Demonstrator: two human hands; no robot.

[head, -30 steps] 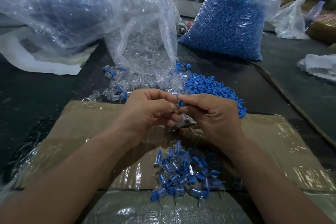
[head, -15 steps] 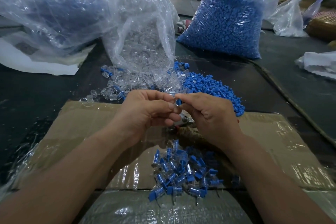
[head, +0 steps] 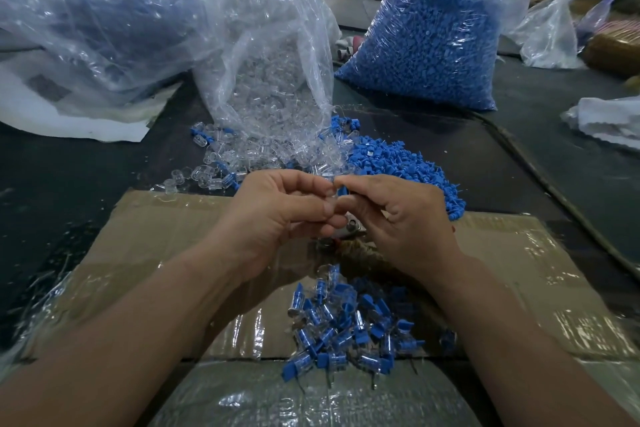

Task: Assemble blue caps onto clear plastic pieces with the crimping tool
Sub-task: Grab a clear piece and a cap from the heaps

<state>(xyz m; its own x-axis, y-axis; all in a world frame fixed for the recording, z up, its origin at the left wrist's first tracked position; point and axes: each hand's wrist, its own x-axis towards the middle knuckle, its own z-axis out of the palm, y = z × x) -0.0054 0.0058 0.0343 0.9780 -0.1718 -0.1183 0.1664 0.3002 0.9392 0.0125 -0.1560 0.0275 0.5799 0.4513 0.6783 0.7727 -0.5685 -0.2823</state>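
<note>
My left hand [head: 277, 215] and my right hand [head: 398, 218] meet fingertip to fingertip above the cardboard. Between them, my right fingers pinch a small blue cap [head: 343, 190], and my left fingers pinch a clear plastic piece [head: 331, 184] against it. Part of a metal crimping tool [head: 351, 230] shows just under the hands, mostly hidden. Loose clear pieces [head: 221, 163] spill from an open bag behind my left hand. Loose blue caps [head: 398, 159] lie behind my right hand. A pile of assembled pieces [head: 343, 322] lies between my forearms.
A taped cardboard sheet [head: 156, 236] covers the near table. Behind stand a bag of clear pieces [head: 273, 69], a full bag of blue caps [head: 436, 42] and a large crumpled bag [head: 86, 14] at left. White material [head: 609, 125] lies at right.
The hands stay together at the same spot, pressed slightly closer, so less of the blue cap shows between the fingertips. The view has shifted a little.
</note>
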